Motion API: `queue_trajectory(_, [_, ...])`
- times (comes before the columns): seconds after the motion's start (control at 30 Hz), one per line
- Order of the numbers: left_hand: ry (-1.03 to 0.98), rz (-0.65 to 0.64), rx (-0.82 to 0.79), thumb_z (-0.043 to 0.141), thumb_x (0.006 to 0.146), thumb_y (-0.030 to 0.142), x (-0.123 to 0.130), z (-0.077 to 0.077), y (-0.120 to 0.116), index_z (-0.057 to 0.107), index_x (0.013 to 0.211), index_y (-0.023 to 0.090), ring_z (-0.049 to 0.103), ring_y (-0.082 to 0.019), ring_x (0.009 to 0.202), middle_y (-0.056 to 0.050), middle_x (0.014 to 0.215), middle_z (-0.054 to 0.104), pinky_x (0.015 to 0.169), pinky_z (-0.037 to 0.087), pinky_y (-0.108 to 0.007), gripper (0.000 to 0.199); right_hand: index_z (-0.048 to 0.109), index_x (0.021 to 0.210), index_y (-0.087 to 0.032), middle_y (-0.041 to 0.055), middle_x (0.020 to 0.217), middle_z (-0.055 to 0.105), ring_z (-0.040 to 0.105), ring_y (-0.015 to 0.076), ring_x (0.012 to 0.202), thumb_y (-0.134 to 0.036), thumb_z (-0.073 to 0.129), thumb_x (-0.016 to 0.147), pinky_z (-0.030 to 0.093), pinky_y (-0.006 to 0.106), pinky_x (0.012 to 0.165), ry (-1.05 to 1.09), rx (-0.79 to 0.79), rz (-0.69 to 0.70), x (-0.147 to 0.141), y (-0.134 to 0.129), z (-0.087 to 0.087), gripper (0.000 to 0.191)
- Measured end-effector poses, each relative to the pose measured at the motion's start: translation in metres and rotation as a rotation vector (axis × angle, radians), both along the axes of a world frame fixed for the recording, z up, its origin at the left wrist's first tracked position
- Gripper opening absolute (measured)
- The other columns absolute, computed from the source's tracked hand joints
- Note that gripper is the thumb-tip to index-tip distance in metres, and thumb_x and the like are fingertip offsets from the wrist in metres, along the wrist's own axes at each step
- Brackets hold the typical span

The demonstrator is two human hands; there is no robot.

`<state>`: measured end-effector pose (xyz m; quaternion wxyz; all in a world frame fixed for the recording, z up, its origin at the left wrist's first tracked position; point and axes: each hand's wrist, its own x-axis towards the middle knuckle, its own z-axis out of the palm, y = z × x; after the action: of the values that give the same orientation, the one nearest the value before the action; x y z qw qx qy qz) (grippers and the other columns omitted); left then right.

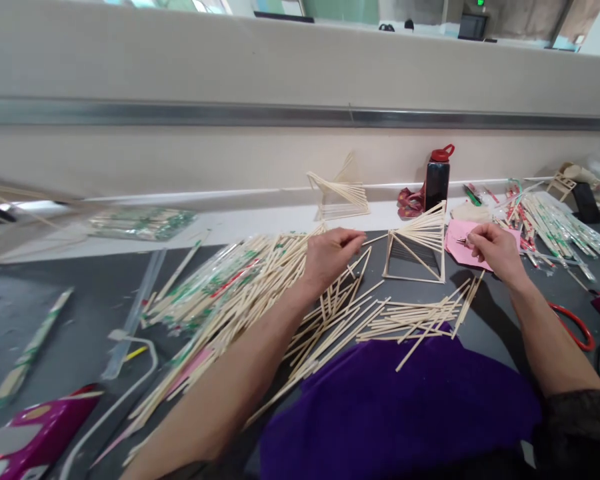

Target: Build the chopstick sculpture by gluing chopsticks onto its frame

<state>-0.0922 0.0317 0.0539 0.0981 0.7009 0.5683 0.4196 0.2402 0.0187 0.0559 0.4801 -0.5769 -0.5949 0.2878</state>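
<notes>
Grey table (pixel 105 273) carries the stick structure (pixel 430 229), right of the picture's centre; left hand (pixel 333 257) pinches 1 thin stick (pixel 376 239), right hand (pixel 495 248) 1 small metallic piece (pixel 461 241); light fingertip pressure should spare the slender wood

The one view looks from the person's head, above the near side of the counter (pixel 100 293), facing forward and tilted down across it to the low wall (pixel 180 160) behind its far edge, with a strip of room above. It is close enough for the left hand (pixel 333 253) and right hand (pixel 495 250) to show at mid-height, both forearms reaching in from below.
</notes>
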Motion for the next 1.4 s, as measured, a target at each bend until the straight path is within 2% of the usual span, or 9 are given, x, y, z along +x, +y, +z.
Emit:
queue_trajectory(0.1, [-0.143, -0.007, 0.114, 0.065, 0.078, 0.031, 0.005, 0.018, 0.003, 0.076, 0.077, 0.021, 0.067, -0.015, 0.058, 0.002, 0.059, 0.069, 0.057, 0.054, -0.025, 0.014, 0.057, 0.076, -0.018, -0.0039, 0.051, 0.056, 0.05, 0.0098, 0.043, -0.037, 0.06, 0.079, 0.04, 0.021, 0.044, -0.037, -0.001, 0.075, -0.011, -0.012, 0.014, 0.019])
queue_trajectory(0.23, [-0.319, -0.065, 0.168, 0.063, 0.081, 0.026, 0.021, 0.036, 0.005, 0.072, 0.078, 0.015, 0.064, -0.009, 0.053, 0.001, 0.062, 0.068, 0.047, 0.05, -0.018, 0.014, 0.057, 0.076, -0.019, -0.0036, 0.049, 0.056, 0.05, 0.0109, 0.043, -0.039, 0.058, 0.081, 0.039, 0.023, 0.047, -0.22, 0.033, 0.179, -0.035, -0.038, 0.022, 0.02])
queue_trajectory(0.4, [-0.411, -0.117, 0.171, 0.061, 0.083, 0.024, 0.032, 0.051, 0.002, 0.07, 0.084, 0.013, 0.064, -0.006, 0.054, 0.001, 0.067, 0.067, 0.043, 0.044, -0.012, 0.013, 0.056, 0.074, -0.021, -0.0014, 0.055, 0.059, 0.053, 0.0129, 0.05, -0.034, 0.055, 0.084, 0.037, 0.025, 0.055, -0.506, 0.029, 0.408, -0.071, -0.067, 0.009, 0.017])
queue_trajectory(0.7, [-0.332, -0.073, 0.099, 0.055, 0.09, 0.025, 0.01, 0.076, -0.02, 0.068, 0.093, 0.012, 0.068, -0.008, 0.06, 0.002, 0.074, 0.066, 0.047, 0.048, -0.014, 0.019, 0.064, 0.083, -0.019, 0.0067, 0.085, 0.068, 0.06, 0.0179, 0.074, -0.03, 0.05, 0.093, 0.03, 0.027, 0.057, -1.066, 0.168, 0.778, -0.147, -0.084, -0.009, 0.02])
queue_trajectory(0.83, [-0.319, -0.063, 0.085, 0.052, 0.091, 0.024, 0.007, 0.076, -0.034, 0.068, 0.093, 0.014, 0.068, -0.008, 0.061, 0.003, 0.074, 0.066, 0.047, 0.047, -0.013, 0.02, 0.065, 0.101, -0.02, 0.0077, 0.106, 0.065, 0.059, 0.02, 0.09, -0.021, 0.056, 0.088, 0.035, 0.027, 0.061, -1.123, 0.347, 1.023, -0.188, -0.091, -0.015, 0.016])
queue_trajectory(0.9, [-0.314, -0.079, 0.083, 0.053, 0.091, 0.024, 0.005, 0.073, -0.041, 0.068, 0.092, 0.014, 0.068, -0.008, 0.06, 0.003, 0.074, 0.066, 0.046, 0.047, -0.013, 0.018, 0.064, 0.103, -0.018, 0.0089, 0.107, 0.064, 0.059, 0.0208, 0.09, -0.02, 0.055, 0.087, 0.036, 0.028, 0.06, -1.164, 0.356, 1.065, -0.204, -0.095, -0.019, 0.018])
queue_trajectory(1.03, [-0.28, -0.083, 0.071, 0.056, 0.088, 0.032, -0.006, 0.058, -0.055, 0.069, 0.089, 0.015, 0.069, -0.01, 0.062, 0.004, 0.069, 0.065, 0.047, 0.048, -0.015, 0.02, 0.062, 0.107, -0.016, 0.0108, 0.106, 0.064, 0.059, 0.0223, 0.091, -0.025, 0.052, 0.091, 0.04, 0.03, 0.064, -1.168, 0.361, 1.036, -0.222, -0.099, -0.027, 0.022])
queue_trajectory(1.2, [-0.309, -0.092, 0.048, 0.065, 0.081, 0.032, -0.024, 0.038, -0.073, 0.071, 0.085, 0.016, 0.067, -0.011, 0.06, 0.002, 0.064, 0.066, 0.049, 0.051, -0.017, 0.017, 0.066, 0.103, -0.022, 0.0082, 0.103, 0.064, 0.06, 0.0213, 0.086, -0.024, 0.044, 0.096, 0.04, 0.029, 0.062, -1.182, 0.423, 1.102, -0.236, -0.098, -0.039, 0.023])
queue_trajectory(1.4, [-0.238, -0.083, 0.161, 0.064, 0.083, 0.023, -0.031, 0.032, -0.1, 0.074, 0.081, 0.019, 0.066, -0.01, 0.057, 0.0, 0.071, 0.072, 0.059, 0.055, -0.022, 0.011, 0.069, 0.099, -0.021, 0.0091, 0.106, 0.065, 0.061, 0.022, 0.095, -0.026, 0.045, 0.095, 0.042, 0.028, 0.067, -1.001, 0.322, 0.9, -0.238, -0.075, -0.04, 0.025])
